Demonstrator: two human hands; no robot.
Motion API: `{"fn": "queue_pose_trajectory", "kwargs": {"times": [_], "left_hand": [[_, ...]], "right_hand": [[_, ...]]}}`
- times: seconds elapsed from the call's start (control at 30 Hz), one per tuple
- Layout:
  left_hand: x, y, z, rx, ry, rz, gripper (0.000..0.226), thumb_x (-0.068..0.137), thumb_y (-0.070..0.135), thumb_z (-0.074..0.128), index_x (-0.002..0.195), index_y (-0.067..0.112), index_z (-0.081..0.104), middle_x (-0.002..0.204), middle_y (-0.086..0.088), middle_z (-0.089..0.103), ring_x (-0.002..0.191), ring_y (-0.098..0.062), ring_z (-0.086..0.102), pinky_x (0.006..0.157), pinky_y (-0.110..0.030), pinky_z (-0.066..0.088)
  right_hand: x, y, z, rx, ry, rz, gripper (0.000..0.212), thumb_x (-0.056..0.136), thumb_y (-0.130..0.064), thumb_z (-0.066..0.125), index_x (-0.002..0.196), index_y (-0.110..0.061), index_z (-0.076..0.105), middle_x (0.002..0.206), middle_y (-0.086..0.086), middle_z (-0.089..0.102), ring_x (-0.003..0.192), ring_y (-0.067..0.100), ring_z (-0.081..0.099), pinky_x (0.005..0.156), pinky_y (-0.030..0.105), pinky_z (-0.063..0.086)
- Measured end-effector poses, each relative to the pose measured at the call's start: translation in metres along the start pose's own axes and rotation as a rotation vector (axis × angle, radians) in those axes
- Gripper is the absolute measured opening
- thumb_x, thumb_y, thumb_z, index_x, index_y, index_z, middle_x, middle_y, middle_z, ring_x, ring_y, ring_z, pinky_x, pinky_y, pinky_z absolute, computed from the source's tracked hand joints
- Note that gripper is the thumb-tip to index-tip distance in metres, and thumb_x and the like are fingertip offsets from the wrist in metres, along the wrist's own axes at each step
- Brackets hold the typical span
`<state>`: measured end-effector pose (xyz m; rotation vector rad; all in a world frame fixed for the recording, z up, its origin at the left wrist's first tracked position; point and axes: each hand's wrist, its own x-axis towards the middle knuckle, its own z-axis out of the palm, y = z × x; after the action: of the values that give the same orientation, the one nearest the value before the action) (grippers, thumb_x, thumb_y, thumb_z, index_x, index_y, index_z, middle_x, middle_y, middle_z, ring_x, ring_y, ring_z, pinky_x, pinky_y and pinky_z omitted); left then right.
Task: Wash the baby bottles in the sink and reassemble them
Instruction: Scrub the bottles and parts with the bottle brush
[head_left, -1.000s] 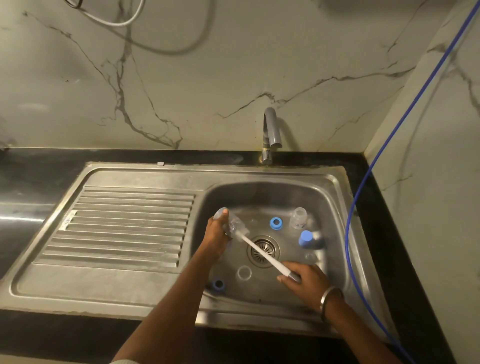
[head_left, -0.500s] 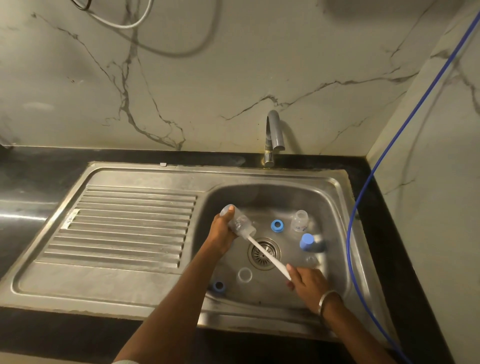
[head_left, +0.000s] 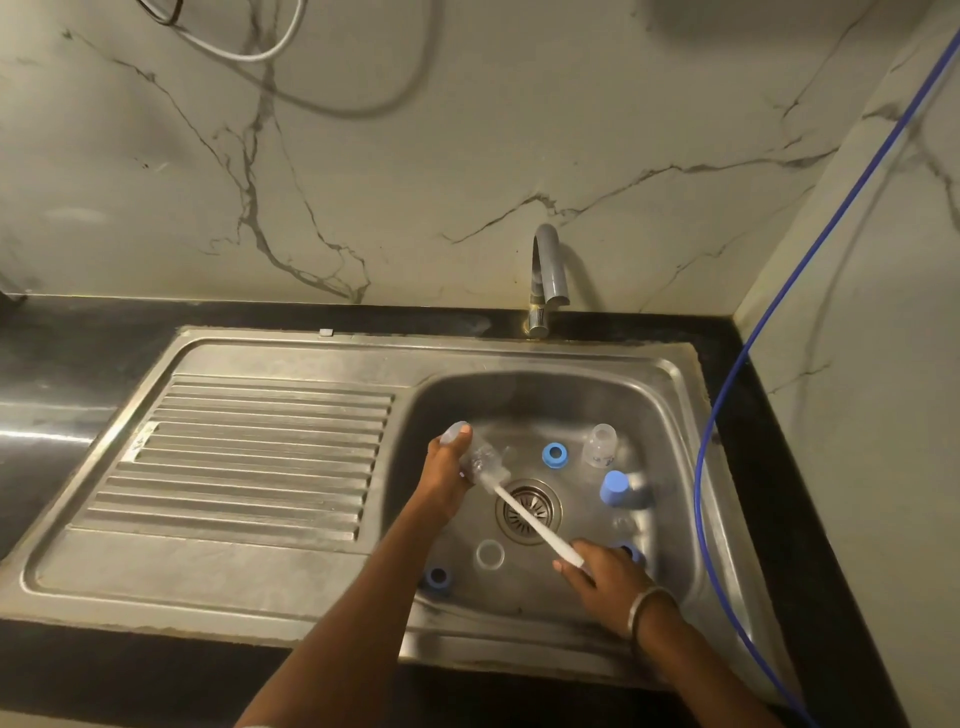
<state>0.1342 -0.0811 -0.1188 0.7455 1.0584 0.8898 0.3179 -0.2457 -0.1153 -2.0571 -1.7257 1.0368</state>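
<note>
My left hand (head_left: 445, 470) grips a clear baby bottle (head_left: 480, 457), tilted over the left side of the sink basin (head_left: 524, 395). A white bottle brush (head_left: 530, 519) has its head inside that bottle, and my right hand (head_left: 605, 577) holds its handle end. A second clear bottle (head_left: 600, 446) stands at the back right of the basin. Around it lie a blue screw ring (head_left: 555, 454), a blue cap (head_left: 614, 488), a clear disc (head_left: 489, 554), another blue ring (head_left: 437, 578) at the front left, and a blue piece (head_left: 629, 552) half hidden behind my right hand.
The drain strainer (head_left: 529, 512) sits mid-basin under the brush handle. A grey tap (head_left: 546, 275) stands behind the basin, with no water visible. A ribbed steel drainboard (head_left: 249, 457) lies to the left. A blue hose (head_left: 727, 415) runs down the right wall past the sink edge.
My right hand has pulled the brush handle slightly back and forth in the bottle. My left hand keeps the bottle in nearly the same place.
</note>
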Motion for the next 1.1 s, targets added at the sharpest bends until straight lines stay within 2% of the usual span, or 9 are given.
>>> {"fn": "queue_pose_trajectory", "kwargs": {"times": [0.1, 0.23, 0.43, 0.57, 0.67, 0.8, 0.87, 1.0, 1.1], "left_hand": [[0.004, 0.0, -0.007, 0.034, 0.065, -0.007, 0.028, 0.1, 0.025, 0.046, 0.1, -0.001, 0.054, 0.084, -0.021, 0.056, 0.07, -0.03, 0.055, 0.044, -0.026, 0.047], [0.002, 0.003, -0.009, 0.015, 0.092, -0.028, 0.021, 0.099, 0.027, 0.05, 0.095, 0.01, 0.06, 0.087, -0.014, 0.064, 0.075, -0.022, 0.065, 0.06, -0.029, 0.056], [-0.002, -0.001, -0.006, -0.006, 0.07, -0.046, 0.023, 0.098, 0.025, 0.051, 0.082, 0.012, 0.061, 0.065, -0.003, 0.069, 0.063, -0.019, 0.069, 0.055, -0.032, 0.057], [-0.004, 0.003, -0.008, -0.082, 0.053, -0.031, 0.027, 0.098, 0.023, 0.045, 0.083, 0.002, 0.055, 0.06, -0.011, 0.063, 0.056, -0.026, 0.059, 0.043, -0.027, 0.05], [-0.004, 0.008, -0.006, -0.093, 0.031, -0.027, 0.031, 0.101, 0.024, 0.042, 0.085, 0.001, 0.057, 0.068, -0.013, 0.064, 0.058, -0.023, 0.065, 0.05, -0.027, 0.054], [-0.004, 0.01, -0.001, -0.136, -0.029, -0.055, 0.028, 0.101, 0.024, 0.043, 0.093, 0.003, 0.059, 0.076, -0.013, 0.07, 0.067, -0.022, 0.071, 0.055, -0.031, 0.056], [-0.002, 0.01, 0.002, -0.151, -0.047, -0.058, 0.028, 0.101, 0.024, 0.042, 0.094, 0.002, 0.058, 0.075, -0.013, 0.072, 0.068, -0.025, 0.072, 0.055, -0.031, 0.056], [-0.001, 0.006, 0.001, -0.115, 0.01, -0.016, 0.024, 0.1, 0.023, 0.045, 0.087, 0.008, 0.059, 0.072, -0.009, 0.07, 0.065, -0.02, 0.071, 0.056, -0.031, 0.057], [-0.001, 0.004, -0.005, -0.08, -0.023, 0.028, 0.029, 0.1, 0.023, 0.044, 0.082, 0.007, 0.06, 0.068, -0.009, 0.069, 0.061, -0.022, 0.069, 0.055, -0.032, 0.056]], "right_hand": [[-0.003, 0.0, -0.001, 0.032, 0.094, -0.054, 0.024, 0.096, -0.043, 0.046, 0.09, -0.025, 0.061, 0.057, -0.011, 0.053, 0.058, 0.006, 0.053, 0.057, 0.021, 0.043], [-0.002, 0.001, 0.001, 0.094, 0.211, 0.006, 0.012, 0.092, -0.033, 0.058, 0.093, -0.021, 0.059, 0.072, -0.008, 0.061, 0.067, 0.01, 0.058, 0.061, 0.022, 0.044], [0.001, 0.002, 0.0, 0.141, 0.021, 0.059, 0.01, 0.091, -0.028, 0.06, 0.081, -0.026, 0.06, 0.059, -0.009, 0.057, 0.06, 0.012, 0.062, 0.057, 0.023, 0.052], [0.0, 0.006, -0.001, 0.142, 0.056, -0.056, 0.011, 0.089, -0.037, 0.062, 0.085, -0.028, 0.066, 0.06, -0.011, 0.059, 0.065, 0.008, 0.06, 0.063, 0.021, 0.048], [-0.001, 0.003, -0.001, 0.174, 0.122, -0.074, 0.013, 0.094, -0.037, 0.055, 0.091, -0.03, 0.065, 0.061, -0.013, 0.061, 0.064, 0.007, 0.06, 0.059, 0.02, 0.048], [0.002, -0.003, 0.001, 0.108, 0.194, -0.008, 0.018, 0.095, -0.036, 0.053, 0.099, -0.024, 0.065, 0.073, 0.001, 0.068, 0.069, 0.015, 0.061, 0.065, 0.026, 0.046], [0.003, -0.005, 0.002, 0.068, 0.182, 0.0, 0.018, 0.095, -0.036, 0.052, 0.096, -0.023, 0.064, 0.075, 0.001, 0.068, 0.069, 0.016, 0.059, 0.062, 0.021, 0.042], [-0.001, -0.008, 0.0, 0.069, 0.139, -0.081, 0.017, 0.095, -0.033, 0.052, 0.089, -0.022, 0.064, 0.056, -0.009, 0.054, 0.059, 0.005, 0.055, 0.055, 0.007, 0.038], [-0.002, -0.006, -0.003, 0.101, 0.125, -0.075, 0.018, 0.096, -0.037, 0.05, 0.097, -0.026, 0.064, 0.065, -0.007, 0.061, 0.066, 0.009, 0.06, 0.06, 0.017, 0.047]]}}
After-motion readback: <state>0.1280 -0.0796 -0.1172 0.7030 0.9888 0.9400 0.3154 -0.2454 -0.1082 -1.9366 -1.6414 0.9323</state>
